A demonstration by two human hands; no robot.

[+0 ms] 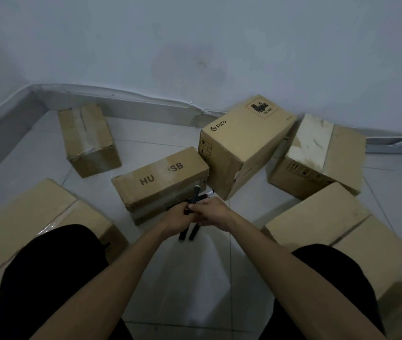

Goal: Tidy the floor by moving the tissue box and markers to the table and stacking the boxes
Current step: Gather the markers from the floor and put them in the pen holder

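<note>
Both hands meet low over the tiled floor, gripping a bundle of black markers (196,193). My left hand (176,218) wraps the bundle from the left, and my right hand (213,212) closes on it from the right. Marker ends poke out above and below the fists. Just behind them lies a long cardboard box (158,179) printed "HU SB". A taller "PICO" box (244,143) stands tilted to its right. No tissue box or table shows in this view.
More cardboard boxes ring the spot: a small box (88,141) at the back left, a torn-label box (322,155) at the back right, a large box (31,224) by my left knee and another large box (337,234) by my right knee. A grey wall and skirting close the back.
</note>
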